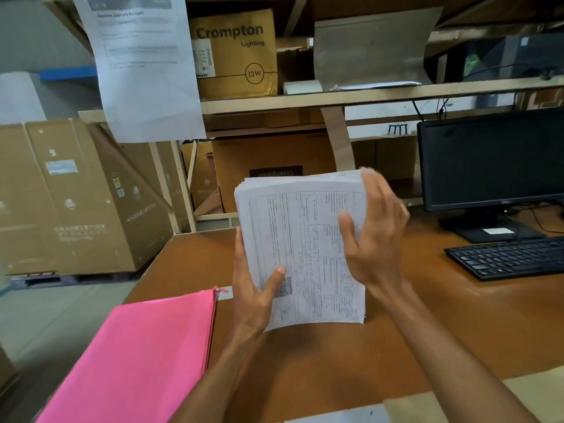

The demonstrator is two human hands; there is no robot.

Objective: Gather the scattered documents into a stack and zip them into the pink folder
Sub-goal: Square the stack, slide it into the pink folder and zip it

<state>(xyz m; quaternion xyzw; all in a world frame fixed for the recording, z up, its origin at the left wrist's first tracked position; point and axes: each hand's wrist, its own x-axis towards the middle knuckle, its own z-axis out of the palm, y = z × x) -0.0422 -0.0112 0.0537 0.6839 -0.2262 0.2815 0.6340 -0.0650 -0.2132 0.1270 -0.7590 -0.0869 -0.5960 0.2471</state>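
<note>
Document stack [302, 248] is stood on edge on the counter [427, 331], gripped at its sides by the left hand [253, 288] and right hand [375, 239], whose fingers are blurred. Pink folder [143, 355] is laid flat just left of the left hand, long axis running away. Shelf box [235, 53] is marked "Crompton Lighting", "12W".

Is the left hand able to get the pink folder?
Probably yes: the flat pink zip folder lies just beside the left hand, nothing between them. But that hand is busy gripping the white stack of printed papers.
</note>
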